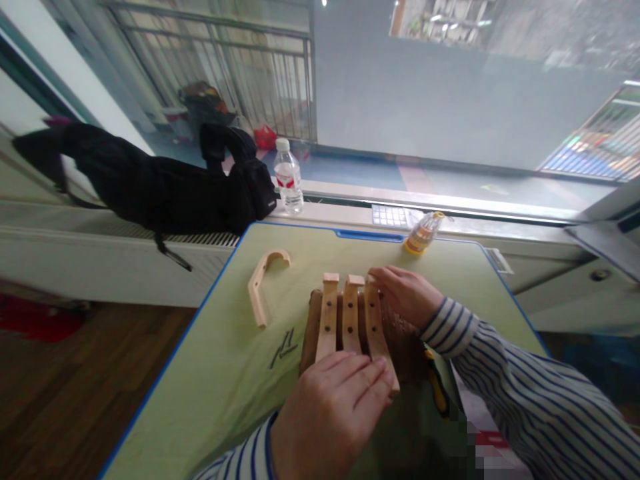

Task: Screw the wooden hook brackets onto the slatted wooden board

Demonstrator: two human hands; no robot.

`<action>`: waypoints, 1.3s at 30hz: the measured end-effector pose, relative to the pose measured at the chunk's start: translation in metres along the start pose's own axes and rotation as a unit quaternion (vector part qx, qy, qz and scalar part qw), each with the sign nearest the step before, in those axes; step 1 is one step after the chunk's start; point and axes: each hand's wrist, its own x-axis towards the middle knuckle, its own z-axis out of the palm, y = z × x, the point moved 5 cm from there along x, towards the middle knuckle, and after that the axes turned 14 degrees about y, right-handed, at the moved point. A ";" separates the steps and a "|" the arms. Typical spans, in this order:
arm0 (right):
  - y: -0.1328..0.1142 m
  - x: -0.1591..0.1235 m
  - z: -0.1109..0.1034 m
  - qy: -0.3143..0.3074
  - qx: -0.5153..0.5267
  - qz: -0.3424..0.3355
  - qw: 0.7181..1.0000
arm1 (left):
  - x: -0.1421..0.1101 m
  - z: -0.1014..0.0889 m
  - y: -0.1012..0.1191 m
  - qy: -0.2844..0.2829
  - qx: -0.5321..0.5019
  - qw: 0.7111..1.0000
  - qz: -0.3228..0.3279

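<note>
Three curved wooden pieces (pixel 350 317) with dark screw holes lie side by side on a brown, partly perforated object (pixel 400 333), whose kind I cannot tell. My left hand (pixel 335 407) is laid over their near ends, fingers together and curled over the wood, thumb hidden. At the far end of the rightmost piece, my right hand (pixel 407 293) pinches its tip, with some fingers hidden. Another wooden piece, hook-shaped (pixel 257 293), lies apart on the left side of the table. Several dark screws (pixel 284 348) lie left of the brown object.
The light green table (pixel 210 360) has a blue edge. A yellow-and-black-handled tool (pixel 438 387) is partly under my right forearm. A yellow-based bottle (pixel 423 233) stands at the back edge. Beyond are a water bottle (pixel 289 180), a black bag (pixel 185 193) and a window.
</note>
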 end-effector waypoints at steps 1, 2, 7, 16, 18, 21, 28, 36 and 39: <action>0.000 0.000 0.000 0.001 0.000 0.000 1.000 | 0.000 0.000 0.000 0.000 0.000 1.000 0.000; 0.000 0.000 0.000 0.001 0.001 -0.001 1.000 | 0.000 0.000 0.001 0.001 0.002 1.000 0.001; 0.000 0.000 0.001 -0.002 0.010 -0.007 1.000 | -0.001 0.000 0.003 0.004 0.008 1.000 0.006; 0.004 -0.002 0.002 0.000 0.018 0.000 1.000 | -0.009 -0.019 -0.015 0.043 0.026 0.998 -0.036; 0.003 -0.002 0.003 0.000 0.017 0.002 1.000 | -0.015 -0.019 -0.020 0.041 0.035 0.998 -0.035; 0.003 -0.003 0.003 0.001 0.014 0.003 1.000 | -0.022 -0.016 -0.022 0.059 0.043 0.997 -0.024; 0.002 -0.003 0.002 0.006 0.014 0.007 1.000 | -0.025 -0.015 -0.024 0.091 0.030 0.995 -0.006; 0.002 -0.004 0.003 0.006 0.016 0.007 1.000 | -0.025 -0.016 -0.025 0.091 0.032 0.995 0.002; 0.002 -0.004 0.002 0.006 0.016 0.008 1.000 | -0.024 -0.016 -0.025 0.086 0.028 0.996 0.003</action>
